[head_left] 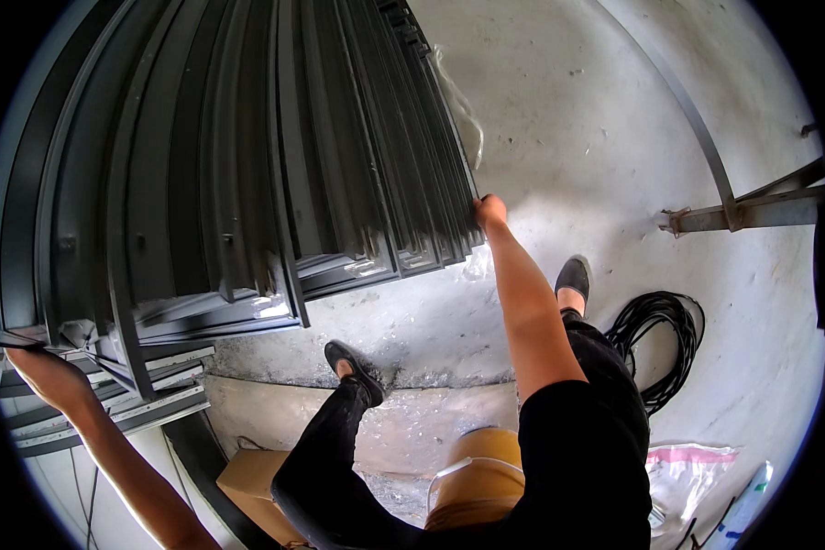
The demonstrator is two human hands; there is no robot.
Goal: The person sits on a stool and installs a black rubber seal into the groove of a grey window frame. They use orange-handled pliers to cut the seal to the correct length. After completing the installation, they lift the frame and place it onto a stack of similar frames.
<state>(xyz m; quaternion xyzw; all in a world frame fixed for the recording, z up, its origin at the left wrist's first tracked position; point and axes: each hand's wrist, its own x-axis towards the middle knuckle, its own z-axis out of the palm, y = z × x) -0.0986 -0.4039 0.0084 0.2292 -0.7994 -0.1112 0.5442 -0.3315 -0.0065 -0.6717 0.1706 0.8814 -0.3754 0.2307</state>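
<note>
A row of long dark grey metal frames (179, 183) stands close together in front of me, filling the upper left. My right hand (490, 213) is closed on the frames' right edge, its fingers curled against the dark metal. At the near left corner, my left hand (50, 378) grips the edge of a frame from below; its fingertips are hidden by the metal. Both arms are spread wide, one to each side of the row. Clear plastic film (367, 268) clings to some of the lower frame ends.
More metal profiles (156, 408) lie low at the left. Near my legs are a cardboard box (247, 486) and a yellow bucket (481, 467) with a white handle. A coiled black cable (683, 344) lies right of my foot. A steel bar structure (752, 215) juts in at the right.
</note>
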